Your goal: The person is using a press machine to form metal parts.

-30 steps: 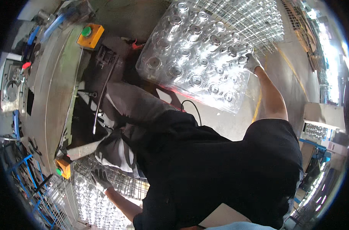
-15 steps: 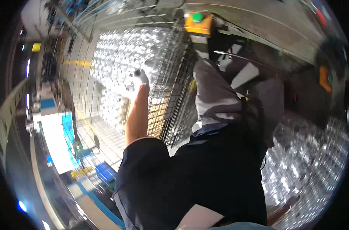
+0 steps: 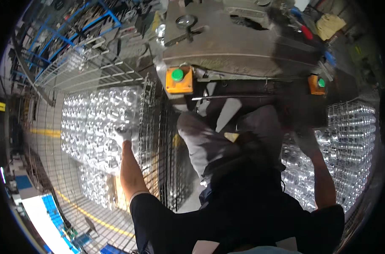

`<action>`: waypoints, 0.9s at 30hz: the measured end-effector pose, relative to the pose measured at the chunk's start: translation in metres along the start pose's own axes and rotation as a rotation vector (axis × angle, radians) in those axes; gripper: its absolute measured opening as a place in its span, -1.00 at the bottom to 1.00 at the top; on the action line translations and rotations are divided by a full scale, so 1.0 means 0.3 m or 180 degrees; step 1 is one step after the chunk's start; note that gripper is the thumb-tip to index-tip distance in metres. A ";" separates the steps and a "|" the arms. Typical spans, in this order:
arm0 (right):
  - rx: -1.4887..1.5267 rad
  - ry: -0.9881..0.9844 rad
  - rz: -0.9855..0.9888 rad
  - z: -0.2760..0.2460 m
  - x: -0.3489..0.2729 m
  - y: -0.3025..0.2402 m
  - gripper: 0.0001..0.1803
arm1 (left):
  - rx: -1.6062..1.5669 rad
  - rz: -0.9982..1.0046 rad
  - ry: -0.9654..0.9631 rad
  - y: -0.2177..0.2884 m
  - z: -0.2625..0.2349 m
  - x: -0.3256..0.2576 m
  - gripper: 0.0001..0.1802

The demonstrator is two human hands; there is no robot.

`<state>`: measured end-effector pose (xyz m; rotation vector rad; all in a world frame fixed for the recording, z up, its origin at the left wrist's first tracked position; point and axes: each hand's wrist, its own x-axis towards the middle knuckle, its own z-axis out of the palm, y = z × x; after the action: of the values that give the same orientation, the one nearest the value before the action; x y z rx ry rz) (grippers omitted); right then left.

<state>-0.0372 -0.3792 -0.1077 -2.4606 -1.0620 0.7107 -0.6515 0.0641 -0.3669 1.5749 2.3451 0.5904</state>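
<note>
My left hand (image 3: 124, 133), in a pale glove, grips the edge of a clear tray of shiny metal cups (image 3: 95, 122), which it holds flat over more stacked trays inside a wire cage (image 3: 155, 139) on my left. My right hand (image 3: 306, 144), also gloved and blurred, rests on the stacked shiny metal parts (image 3: 349, 135) in a second wire cage on my right. I cannot make out whether its fingers grip anything. My dark shirt and grey trousers fill the middle of the view.
A grey metal machine (image 3: 243, 42) stands ahead between the two cages, with an orange button box with a green button (image 3: 179, 79) and a second one (image 3: 317, 84) at its front. Blue racks (image 3: 74, 25) stand far left. A yellow floor line (image 3: 95, 218) runs lower left.
The view has swung round a lot between frames. The tray of metal cups, held high a second ago, now sits lower over the stack in the left cage.
</note>
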 end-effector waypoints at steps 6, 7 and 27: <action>-0.0336 -0.0438 -0.0931 0.032 0.144 -0.231 -0.64 | -0.1628 -0.0229 0.0631 0.098 -0.165 -0.080 -0.28; -0.0338 -0.0402 -0.1115 0.028 0.152 -0.255 -0.64 | -0.2627 -0.0390 0.0941 0.147 -0.204 -0.122 -0.35; 0.1435 0.0666 -0.2634 0.036 0.288 -0.654 -0.65 | -0.5467 0.0061 -0.4628 1.327 -0.438 -1.060 -0.44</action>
<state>-0.1033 -0.1856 -0.0425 -1.4781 -1.4759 0.3502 -0.2592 -0.1226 -0.0700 0.5596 0.2678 0.6797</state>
